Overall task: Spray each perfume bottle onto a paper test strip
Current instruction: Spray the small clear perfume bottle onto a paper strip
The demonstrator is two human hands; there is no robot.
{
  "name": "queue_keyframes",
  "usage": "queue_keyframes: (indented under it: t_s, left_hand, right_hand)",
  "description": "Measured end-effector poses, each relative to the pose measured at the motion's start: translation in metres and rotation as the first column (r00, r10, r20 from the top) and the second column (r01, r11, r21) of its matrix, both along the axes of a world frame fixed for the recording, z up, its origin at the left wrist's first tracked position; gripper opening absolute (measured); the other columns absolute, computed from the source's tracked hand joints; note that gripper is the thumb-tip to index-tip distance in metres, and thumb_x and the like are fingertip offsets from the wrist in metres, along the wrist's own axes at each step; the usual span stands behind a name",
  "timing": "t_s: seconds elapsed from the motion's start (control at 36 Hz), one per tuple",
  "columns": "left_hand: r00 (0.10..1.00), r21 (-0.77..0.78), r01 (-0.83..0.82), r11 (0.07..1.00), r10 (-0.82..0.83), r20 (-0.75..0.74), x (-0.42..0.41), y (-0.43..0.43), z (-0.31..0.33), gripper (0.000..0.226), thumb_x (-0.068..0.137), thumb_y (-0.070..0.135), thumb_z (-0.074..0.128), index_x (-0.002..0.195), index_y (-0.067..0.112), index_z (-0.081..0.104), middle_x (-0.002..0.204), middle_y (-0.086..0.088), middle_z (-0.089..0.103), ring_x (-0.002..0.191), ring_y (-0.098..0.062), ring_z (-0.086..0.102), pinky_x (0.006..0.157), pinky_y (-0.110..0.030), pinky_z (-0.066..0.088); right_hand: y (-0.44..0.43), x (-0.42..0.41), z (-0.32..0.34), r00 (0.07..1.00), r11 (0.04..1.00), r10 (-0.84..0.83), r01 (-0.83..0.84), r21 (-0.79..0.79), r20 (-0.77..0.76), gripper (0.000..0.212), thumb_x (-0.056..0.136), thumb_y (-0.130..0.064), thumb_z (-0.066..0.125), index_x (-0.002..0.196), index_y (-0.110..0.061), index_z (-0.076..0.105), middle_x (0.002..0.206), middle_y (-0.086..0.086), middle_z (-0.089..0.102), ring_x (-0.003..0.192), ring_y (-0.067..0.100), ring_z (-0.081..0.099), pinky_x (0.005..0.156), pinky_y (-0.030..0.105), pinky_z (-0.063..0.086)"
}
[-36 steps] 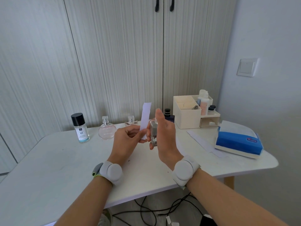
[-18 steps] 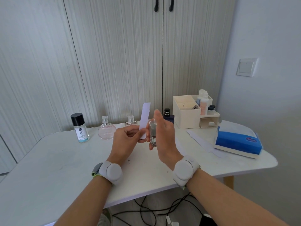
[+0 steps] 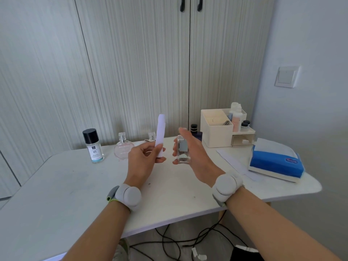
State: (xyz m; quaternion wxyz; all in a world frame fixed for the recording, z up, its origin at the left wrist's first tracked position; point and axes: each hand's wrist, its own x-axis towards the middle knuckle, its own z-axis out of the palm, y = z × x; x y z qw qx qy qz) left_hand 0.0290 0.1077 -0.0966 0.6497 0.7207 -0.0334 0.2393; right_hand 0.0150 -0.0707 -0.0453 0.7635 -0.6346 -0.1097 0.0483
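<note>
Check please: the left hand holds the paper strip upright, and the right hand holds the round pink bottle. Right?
No. The head view shows the right hand holding a clear rectangular bottle; the round pink bottle stands on the table.

Right fingers blurred, small bottle half hidden

A white table bears a black-capped bottle, a pink bottle and an organizer. Paper and tissues lie at its right.
</note>
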Motion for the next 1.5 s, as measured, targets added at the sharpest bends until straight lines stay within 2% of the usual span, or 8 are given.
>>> queue_keyframes:
  t_s: [0.08, 0.28, 0.47, 0.75, 0.94, 1.11, 1.42, 1.5]
  left_hand:
    - [1.0, 0.038, -0.024, 0.999, 0.024, 0.014, 0.004, 0.002, -0.004, 0.014, 0.102, 0.015, 0.073, 0.112, 0.006, 0.079, 0.098, -0.003, 0.084, 0.076, -0.022, 0.082, 0.073, -0.016, 0.06]
    - [0.997, 0.119, -0.065, 0.991, 0.059, 0.054, 0.007, 0.005, -0.006, 0.017, 0.105, 0.016, 0.069, 0.116, 0.007, 0.079, 0.102, 0.001, 0.084, 0.081, -0.011, 0.081, 0.076, -0.011, 0.056]
    - [0.994, 0.093, -0.091, 0.992, 0.085, 0.063, 0.007, 0.005, -0.005, 0.017, 0.106, 0.02, 0.069, 0.113, 0.009, 0.079, 0.096, 0.005, 0.084, 0.079, -0.015, 0.081, 0.078, -0.016, 0.06]
    - [0.994, 0.059, -0.096, 0.994, 0.093, 0.058, 0.009, 0.005, -0.005, 0.02, 0.106, 0.024, 0.068, 0.107, 0.008, 0.079, 0.093, 0.003, 0.084, 0.072, -0.013, 0.077, 0.071, -0.019, 0.061]
    - [0.994, 0.06, -0.097, 0.994, 0.093, 0.052, 0.007, 0.005, -0.005, 0.024, 0.107, 0.031, 0.066, 0.107, 0.01, 0.079, 0.091, 0.004, 0.084, 0.069, -0.012, 0.075, 0.069, -0.02, 0.061]
    - [0.994, 0.057, -0.104, 0.993, 0.102, 0.042, 0.008, 0.005, -0.004, 0.027, 0.107, 0.034, 0.065, 0.103, 0.011, 0.079, 0.091, 0.004, 0.084, 0.066, -0.01, 0.073, 0.065, -0.019, 0.058]
    - [0.994, 0.067, -0.106, 0.992, 0.103, 0.041, 0.005, 0.003, -0.003, 0.027, 0.107, 0.036, 0.065, 0.101, 0.014, 0.079, 0.09, 0.006, 0.084, 0.064, -0.01, 0.072, 0.063, -0.021, 0.058]
    - [0.995, 0.06, -0.095, 0.994, 0.093, 0.038, 0.005, 0.003, -0.002, 0.027, 0.107, 0.036, 0.065, 0.101, 0.014, 0.079, 0.09, 0.006, 0.084, 0.064, -0.01, 0.072, 0.064, -0.022, 0.059]
  right_hand:
    - [-0.002, 0.004, -0.003, 0.996, 0.995, 0.09, -0.09, 0.046, -0.013, 0.023, 0.102, -0.027, 0.062, 0.115, -0.009, 0.059, 0.102, 0.013, 0.059, 0.092, 0.023, 0.061, 0.077, 0.034, 0.062]
    - [-0.001, 0.01, -0.011, 0.994, 0.989, 0.113, -0.111, -0.096, 0.016, 0.047, 0.097, -0.012, 0.07, 0.138, -0.014, 0.047, 0.121, 0.007, 0.061, 0.104, 0.02, 0.063, 0.107, 0.042, 0.054]
    - [0.0, 0.014, -0.019, 0.991, 0.949, 0.106, -0.076, -0.306, 0.083, 0.049, 0.101, -0.027, 0.069, 0.141, -0.019, 0.041, 0.117, -0.001, 0.06, 0.095, 0.006, 0.06, 0.07, 0.012, 0.05]
    - [0.001, 0.019, -0.026, 0.988, 0.918, 0.137, -0.103, -0.384, 0.064, 0.059, 0.097, -0.037, 0.073, 0.144, -0.019, 0.042, 0.134, 0.005, 0.063, 0.121, 0.019, 0.061, 0.083, 0.023, 0.05]
    - [0.0, 0.02, -0.031, 0.983, 0.899, 0.174, -0.133, -0.418, 0.061, 0.059, 0.098, -0.035, 0.072, 0.144, -0.017, 0.041, 0.134, 0.006, 0.06, 0.116, 0.016, 0.06, 0.081, 0.02, 0.05]
    - [0.001, 0.019, -0.034, 0.979, 0.893, 0.196, -0.154, -0.424, 0.057, 0.053, 0.098, -0.031, 0.072, 0.14, -0.015, 0.043, 0.128, 0.006, 0.061, 0.097, 0.008, 0.061, 0.065, 0.008, 0.051]
    - [0.003, 0.014, -0.03, 0.979, 0.872, 0.2, -0.157, -0.463, 0.045, 0.054, 0.094, -0.028, 0.079, 0.137, -0.018, 0.048, 0.121, 0.002, 0.064, 0.103, 0.012, 0.063, 0.087, 0.022, 0.055]
    - [0.0, 0.014, -0.026, 0.977, 0.867, 0.207, -0.155, -0.474, 0.059, 0.062, 0.092, -0.021, 0.081, 0.142, -0.02, 0.044, 0.125, 0.0, 0.061, 0.106, 0.009, 0.062, 0.084, 0.02, 0.054]
